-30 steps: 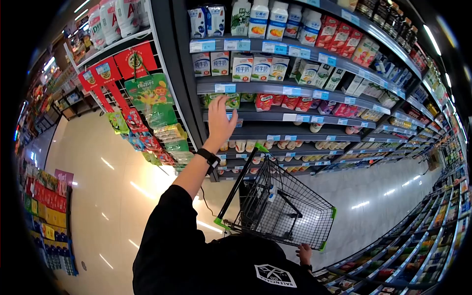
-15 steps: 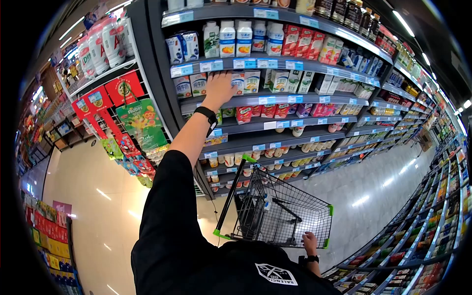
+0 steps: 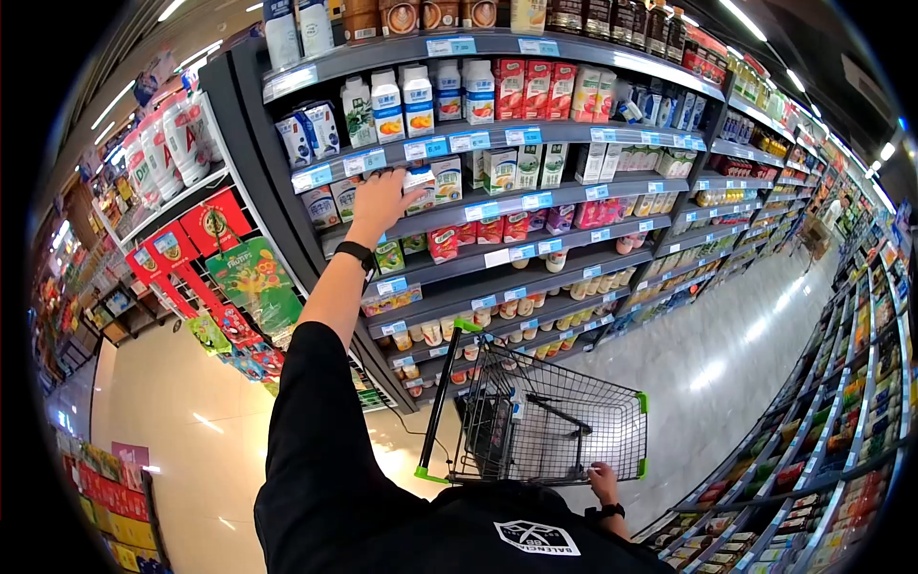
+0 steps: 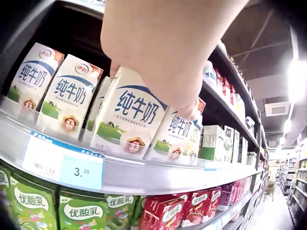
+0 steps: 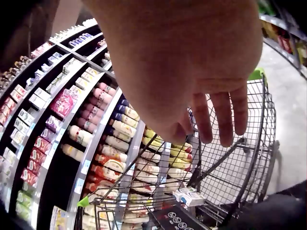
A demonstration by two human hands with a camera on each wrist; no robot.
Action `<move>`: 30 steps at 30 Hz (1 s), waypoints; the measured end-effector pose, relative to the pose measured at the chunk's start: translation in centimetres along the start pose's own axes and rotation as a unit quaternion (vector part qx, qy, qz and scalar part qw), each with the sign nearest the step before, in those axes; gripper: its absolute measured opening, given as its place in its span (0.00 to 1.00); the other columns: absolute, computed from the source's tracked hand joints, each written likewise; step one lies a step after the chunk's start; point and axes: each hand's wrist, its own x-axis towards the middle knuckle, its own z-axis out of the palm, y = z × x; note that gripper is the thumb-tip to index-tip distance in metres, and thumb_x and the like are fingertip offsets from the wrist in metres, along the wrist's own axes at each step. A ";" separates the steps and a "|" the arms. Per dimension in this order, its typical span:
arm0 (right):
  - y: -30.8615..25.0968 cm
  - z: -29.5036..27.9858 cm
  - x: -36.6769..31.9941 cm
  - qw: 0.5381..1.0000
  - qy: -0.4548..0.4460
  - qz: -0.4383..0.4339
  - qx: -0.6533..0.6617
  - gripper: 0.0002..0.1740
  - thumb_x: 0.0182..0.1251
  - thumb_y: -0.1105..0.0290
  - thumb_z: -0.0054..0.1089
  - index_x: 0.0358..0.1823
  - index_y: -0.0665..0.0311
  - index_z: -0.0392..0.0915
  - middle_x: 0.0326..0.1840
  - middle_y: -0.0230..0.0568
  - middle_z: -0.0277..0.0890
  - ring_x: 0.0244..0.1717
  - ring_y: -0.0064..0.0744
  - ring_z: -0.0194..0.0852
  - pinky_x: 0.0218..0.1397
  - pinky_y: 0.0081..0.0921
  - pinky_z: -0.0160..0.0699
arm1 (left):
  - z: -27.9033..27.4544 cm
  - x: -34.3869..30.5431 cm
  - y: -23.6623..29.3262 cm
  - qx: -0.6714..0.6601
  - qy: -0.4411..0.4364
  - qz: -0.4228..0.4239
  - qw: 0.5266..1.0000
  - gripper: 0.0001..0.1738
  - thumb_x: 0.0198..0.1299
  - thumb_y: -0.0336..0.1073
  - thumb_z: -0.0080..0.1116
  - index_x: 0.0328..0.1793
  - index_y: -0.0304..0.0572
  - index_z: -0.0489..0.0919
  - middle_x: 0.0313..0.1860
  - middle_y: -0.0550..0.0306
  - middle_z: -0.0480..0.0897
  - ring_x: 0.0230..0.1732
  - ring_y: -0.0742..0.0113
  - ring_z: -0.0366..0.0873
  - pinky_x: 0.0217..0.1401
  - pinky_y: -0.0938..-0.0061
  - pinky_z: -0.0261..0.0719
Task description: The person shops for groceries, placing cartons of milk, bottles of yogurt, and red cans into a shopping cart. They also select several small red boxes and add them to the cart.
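My left hand [image 3: 382, 203] reaches into the milk shelf and, in the left wrist view, grips the upper part of a white pure-milk carton [image 4: 127, 115] from above. Its palm hides the carton's top, and the carton leans out of line with its neighbours. More milk cartons [image 4: 69, 98] stand upright to its left, and another carton [image 4: 175, 136] is close by on its right, under a fingertip. My right hand [image 3: 602, 483] hovers at the near side of the black wire shopping cart [image 3: 545, 430], fingers loosely extended and holding nothing.
Green drink boxes [image 4: 81, 211] and red ones [image 4: 165, 211] line the shelf below. A price label [image 4: 64, 163] runs along the shelf edge. Bottles [image 3: 417, 100] fill the shelf above. Hanging snack packets [image 3: 253, 277] flank the shelf's left end. Another shelf row [image 3: 813, 459] borders the aisle.
My left hand has risen from the green-drink shelf to the milk cartons and now grips one. My right hand has shifted slightly beside the cart. The head view has turned right.
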 end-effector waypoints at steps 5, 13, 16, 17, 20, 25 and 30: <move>-2.0 -0.6 0.0 0.994 0.027 -0.076 -0.077 0.20 0.65 0.65 0.68 0.56 0.68 0.84 0.42 0.50 0.89 0.38 0.37 0.88 0.41 0.33 0.85 | -0.2 -1.2 -1.2 0.012 0.096 0.095 0.991 0.31 0.62 0.63 0.67 0.55 0.42 0.81 0.41 0.52 0.87 0.47 0.54 0.86 0.43 0.60 0.83; -15.0 -1.4 -1.6 0.982 0.018 -0.186 -0.025 0.17 0.69 0.67 0.70 0.55 0.66 0.83 0.45 0.44 0.88 0.39 0.31 0.85 0.43 0.29 0.84 | -7.4 -10.4 6.8 -0.239 0.048 0.005 0.970 0.36 0.57 0.65 0.72 0.55 0.41 0.81 0.32 0.52 0.85 0.33 0.52 0.86 0.33 0.61 0.83; -23.8 -0.1 -3.4 0.967 -0.049 -0.235 0.083 0.20 0.71 0.68 0.69 0.60 0.68 0.80 0.50 0.37 0.84 0.45 0.24 0.81 0.48 0.24 0.80 | -7.3 -18.3 12.7 -0.326 -0.112 -0.030 0.938 0.36 0.60 0.69 0.67 0.56 0.45 0.81 0.25 0.51 0.83 0.27 0.49 0.85 0.30 0.59 0.82; -26.9 0.3 -4.4 0.955 -0.047 -0.281 0.078 0.21 0.72 0.68 0.68 0.62 0.69 0.79 0.52 0.40 0.81 0.49 0.29 0.80 0.51 0.26 0.80 | -6.9 -21.0 14.8 -0.328 -0.166 -0.026 0.930 0.36 0.60 0.69 0.67 0.54 0.44 0.81 0.26 0.50 0.84 0.28 0.49 0.86 0.31 0.59 0.82; -33.0 2.6 -6.5 0.919 -0.044 -0.384 0.082 0.22 0.72 0.66 0.67 0.64 0.68 0.78 0.55 0.45 0.81 0.53 0.36 0.80 0.57 0.30 0.79 | -5.7 -28.2 20.5 -0.379 -0.241 -0.018 0.893 0.30 0.57 0.62 0.74 0.45 0.43 0.80 0.27 0.50 0.83 0.28 0.49 0.85 0.31 0.59 0.81; -33.1 5.4 -8.1 0.915 -0.217 -0.341 -0.007 0.25 0.71 0.61 0.69 0.64 0.65 0.79 0.59 0.51 0.81 0.57 0.50 0.82 0.61 0.36 0.79 | -4.3 -36.8 24.9 -0.383 -0.308 -0.004 0.871 0.30 0.61 0.61 0.70 0.52 0.44 0.77 0.27 0.46 0.83 0.32 0.42 0.85 0.34 0.52 0.82; -29.0 6.3 -7.2 0.893 -0.345 -0.288 -0.043 0.30 0.65 0.57 0.75 0.64 0.63 0.78 0.54 0.49 0.84 0.53 0.47 0.84 0.57 0.36 0.82 | -3.9 -41.2 26.0 -0.382 -0.361 -0.032 0.850 0.30 0.61 0.63 0.67 0.54 0.47 0.77 0.30 0.45 0.86 0.34 0.42 0.87 0.35 0.52 0.84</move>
